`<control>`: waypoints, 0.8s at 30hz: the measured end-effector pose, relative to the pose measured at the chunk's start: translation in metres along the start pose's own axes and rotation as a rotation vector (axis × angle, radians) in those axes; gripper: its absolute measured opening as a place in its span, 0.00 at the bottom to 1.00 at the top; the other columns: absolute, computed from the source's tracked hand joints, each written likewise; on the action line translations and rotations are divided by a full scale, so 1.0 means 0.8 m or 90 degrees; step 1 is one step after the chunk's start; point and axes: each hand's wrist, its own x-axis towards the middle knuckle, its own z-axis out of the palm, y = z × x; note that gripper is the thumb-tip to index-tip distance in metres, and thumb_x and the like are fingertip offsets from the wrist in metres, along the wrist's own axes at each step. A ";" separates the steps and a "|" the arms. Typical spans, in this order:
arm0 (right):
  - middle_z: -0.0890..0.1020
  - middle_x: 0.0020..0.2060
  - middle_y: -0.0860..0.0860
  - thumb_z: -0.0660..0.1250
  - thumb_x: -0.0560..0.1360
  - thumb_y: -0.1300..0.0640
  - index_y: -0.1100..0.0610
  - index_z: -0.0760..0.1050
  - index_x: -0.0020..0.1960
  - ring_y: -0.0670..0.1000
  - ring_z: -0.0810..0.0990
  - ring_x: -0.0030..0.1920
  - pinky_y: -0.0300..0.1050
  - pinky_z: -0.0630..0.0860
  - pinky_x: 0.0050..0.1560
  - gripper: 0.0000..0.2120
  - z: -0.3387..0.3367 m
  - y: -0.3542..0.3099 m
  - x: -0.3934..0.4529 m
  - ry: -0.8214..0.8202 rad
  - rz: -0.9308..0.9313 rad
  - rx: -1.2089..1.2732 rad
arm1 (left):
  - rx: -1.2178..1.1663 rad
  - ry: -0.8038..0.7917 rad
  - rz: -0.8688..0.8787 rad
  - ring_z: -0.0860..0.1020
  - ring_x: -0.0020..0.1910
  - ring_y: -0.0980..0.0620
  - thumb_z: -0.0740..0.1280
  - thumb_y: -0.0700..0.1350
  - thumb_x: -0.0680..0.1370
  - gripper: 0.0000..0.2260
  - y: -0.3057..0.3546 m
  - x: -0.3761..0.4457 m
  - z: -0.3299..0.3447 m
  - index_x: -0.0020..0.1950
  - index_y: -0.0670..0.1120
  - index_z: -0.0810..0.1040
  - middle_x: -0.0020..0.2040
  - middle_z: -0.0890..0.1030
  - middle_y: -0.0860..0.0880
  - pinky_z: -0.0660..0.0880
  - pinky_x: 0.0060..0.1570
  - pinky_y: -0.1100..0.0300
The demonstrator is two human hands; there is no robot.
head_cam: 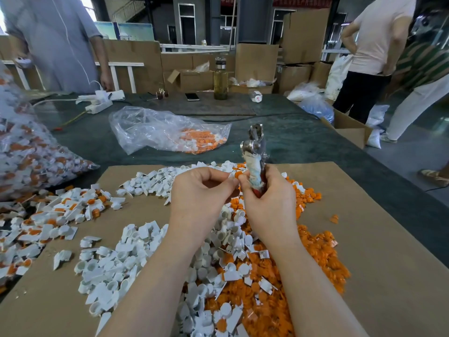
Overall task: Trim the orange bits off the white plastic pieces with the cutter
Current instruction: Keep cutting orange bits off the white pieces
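The right hand [268,198] grips the cutter [255,154] upright, blades clear of the piles. The left hand [204,188] pinches a white piece's orange bit [238,175] beside the handle (presumably readying a cut).

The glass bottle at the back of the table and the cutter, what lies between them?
In the head view, between the bottle and the cutter held by the right hand there is only bare dark green table; the clear plastic bag lies off to the left.
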 end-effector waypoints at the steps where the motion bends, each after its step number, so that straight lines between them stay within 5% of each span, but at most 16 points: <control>1: 0.76 0.31 0.40 0.69 0.76 0.50 0.48 0.72 0.45 0.41 0.76 0.34 0.31 0.66 0.31 0.06 0.000 0.000 0.001 -0.003 -0.001 -0.004 | 0.003 0.003 -0.001 0.85 0.37 0.51 0.77 0.41 0.71 0.04 0.000 0.000 0.000 0.38 0.46 0.84 0.34 0.85 0.49 0.82 0.44 0.54; 7: 0.74 0.32 0.38 0.70 0.76 0.54 0.47 0.71 0.45 0.34 0.75 0.36 0.29 0.68 0.30 0.07 -0.002 0.001 0.002 -0.072 -0.001 -0.016 | 0.043 0.032 -0.001 0.85 0.39 0.49 0.77 0.44 0.71 0.06 -0.002 0.002 0.001 0.36 0.49 0.83 0.33 0.85 0.51 0.82 0.49 0.46; 14: 0.76 0.33 0.39 0.69 0.76 0.57 0.47 0.74 0.47 0.39 0.76 0.35 0.31 0.68 0.32 0.06 -0.012 0.001 0.004 -0.159 -0.005 0.023 | 0.081 0.052 0.005 0.83 0.34 0.57 0.76 0.47 0.73 0.06 -0.005 0.003 -0.002 0.38 0.49 0.82 0.32 0.84 0.55 0.81 0.43 0.55; 18: 0.79 0.37 0.41 0.70 0.76 0.54 0.52 0.77 0.51 0.40 0.78 0.39 0.31 0.72 0.36 0.05 -0.014 -0.001 0.007 -0.148 -0.002 0.069 | 0.050 0.038 -0.014 0.84 0.33 0.58 0.75 0.44 0.74 0.05 -0.005 0.004 -0.002 0.40 0.47 0.82 0.32 0.84 0.53 0.80 0.42 0.58; 24: 0.80 0.38 0.40 0.71 0.75 0.55 0.47 0.75 0.48 0.41 0.79 0.42 0.34 0.76 0.38 0.06 -0.014 -0.003 0.005 -0.130 -0.023 0.059 | 0.082 0.024 -0.008 0.84 0.34 0.56 0.76 0.44 0.74 0.05 -0.006 0.003 -0.002 0.39 0.48 0.82 0.32 0.84 0.53 0.83 0.45 0.53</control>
